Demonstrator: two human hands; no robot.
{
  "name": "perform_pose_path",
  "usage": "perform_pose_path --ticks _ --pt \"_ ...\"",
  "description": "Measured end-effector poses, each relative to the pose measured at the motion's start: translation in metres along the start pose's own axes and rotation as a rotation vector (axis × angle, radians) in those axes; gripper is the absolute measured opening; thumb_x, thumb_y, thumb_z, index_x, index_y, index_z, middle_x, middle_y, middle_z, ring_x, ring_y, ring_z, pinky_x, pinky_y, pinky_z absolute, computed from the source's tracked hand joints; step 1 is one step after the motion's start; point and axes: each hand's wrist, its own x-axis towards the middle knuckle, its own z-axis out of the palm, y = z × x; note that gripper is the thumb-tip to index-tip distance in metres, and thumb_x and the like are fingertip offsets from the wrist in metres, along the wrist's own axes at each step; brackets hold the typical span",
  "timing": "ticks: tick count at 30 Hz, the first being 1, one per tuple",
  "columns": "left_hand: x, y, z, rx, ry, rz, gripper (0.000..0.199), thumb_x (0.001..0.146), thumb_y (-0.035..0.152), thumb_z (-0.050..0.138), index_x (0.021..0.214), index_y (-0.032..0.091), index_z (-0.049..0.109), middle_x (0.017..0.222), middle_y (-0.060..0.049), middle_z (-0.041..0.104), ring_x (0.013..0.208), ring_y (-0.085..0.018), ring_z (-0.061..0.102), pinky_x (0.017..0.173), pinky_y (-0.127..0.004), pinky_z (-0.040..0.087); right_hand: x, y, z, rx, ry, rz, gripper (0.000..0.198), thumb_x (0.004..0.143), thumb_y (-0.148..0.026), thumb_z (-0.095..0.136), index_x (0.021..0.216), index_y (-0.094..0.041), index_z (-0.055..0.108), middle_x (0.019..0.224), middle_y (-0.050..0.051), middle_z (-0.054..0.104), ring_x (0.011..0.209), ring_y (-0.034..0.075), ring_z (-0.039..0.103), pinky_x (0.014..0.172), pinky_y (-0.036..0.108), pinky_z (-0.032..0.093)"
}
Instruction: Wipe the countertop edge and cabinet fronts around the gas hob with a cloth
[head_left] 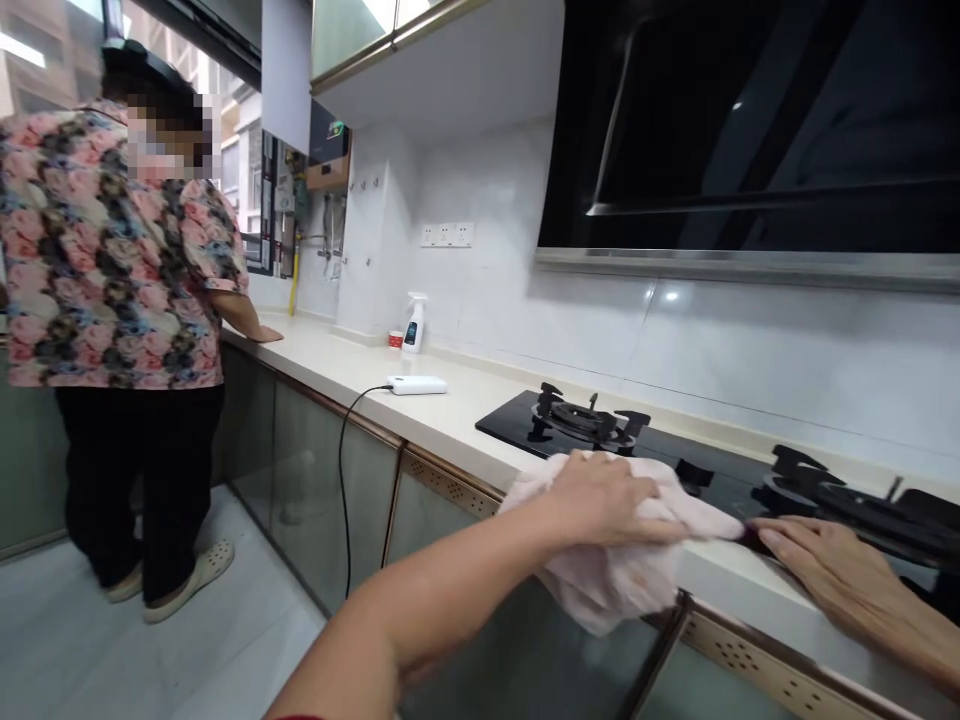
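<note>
My left hand [604,500] is closed over a pale pink cloth [611,590], pressing it on the counter's front edge by the gas stove [517,415]. Part of the cloth hangs down in front of the cabinet, and a corner of it reaches toward my other hand. My right hand [832,570] lies with its fingers stretched out on the stove's front edge, close to the cloth. A small dark part, which I cannot make out, shows by its fingertips. The stove is black glass with a left burner [589,420] and a right burner [847,500].
A white power bank [416,385] with a black cable [343,480] sits on the counter [322,360]. Behind it stand a spray bottle [415,325] and a red cup [395,340]. A range hood [750,150] hangs above. Another person [120,260] leans on the counter at left.
</note>
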Motion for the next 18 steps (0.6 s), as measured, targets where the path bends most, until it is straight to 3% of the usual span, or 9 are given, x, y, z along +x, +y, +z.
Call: perform_pose_path --ticks 3,6,11,14,18 --pt "-0.034 -0.047 -0.018 0.067 0.059 -0.156 0.071 0.088 0.08 0.031 0.119 0.028 0.068 0.122 -0.009 0.067 0.114 -0.03 0.059 0.099 -0.047 0.044 -0.001 -0.004 0.001 0.073 -0.072 0.015 0.054 0.089 -0.063 0.031 0.104 -0.03 0.071 0.118 0.011 0.07 0.117 0.035 0.059 0.103 0.056 0.048" --pt "-0.065 -0.1 -0.04 0.112 0.104 -0.358 0.071 0.09 0.078 0.029 0.122 0.028 0.067 0.127 -0.008 0.067 0.117 -0.029 0.059 0.098 -0.043 0.045 -0.002 -0.009 0.001 0.118 -0.088 0.036 0.057 0.087 -0.067 0.035 0.111 -0.029 0.07 0.121 0.009 0.069 0.121 0.034 0.057 0.107 0.055 0.044" --pt "-0.088 -0.172 -0.073 0.157 0.051 -0.71 0.073 0.089 0.078 0.028 0.127 0.027 0.064 0.135 -0.008 0.064 0.124 -0.031 0.058 0.102 -0.041 0.042 -0.005 -0.032 -0.013 0.137 -0.106 0.112 0.063 0.088 -0.071 0.034 0.115 -0.026 0.069 0.127 0.009 0.066 0.123 0.032 0.056 0.109 0.051 0.042" --pt "-0.085 -0.192 -0.082 0.172 0.006 -0.786 0.077 0.086 0.078 0.032 0.131 0.023 0.062 0.137 -0.014 0.062 0.128 -0.036 0.055 0.104 -0.047 0.04 -0.004 -0.046 -0.021 0.132 -0.126 0.129 0.064 0.089 -0.07 0.031 0.116 -0.026 0.069 0.128 0.009 0.065 0.124 0.031 0.055 0.11 0.05 0.04" --pt "-0.079 -0.194 -0.079 0.199 -0.038 -0.824 0.075 0.086 0.076 0.032 0.134 0.025 0.058 0.141 -0.013 0.06 0.13 -0.035 0.054 0.106 -0.048 0.038 -0.003 -0.054 -0.026 0.101 -0.183 0.156 0.066 0.088 -0.069 0.029 0.12 -0.025 0.066 0.131 0.011 0.063 0.127 0.031 0.053 0.11 0.05 0.04"
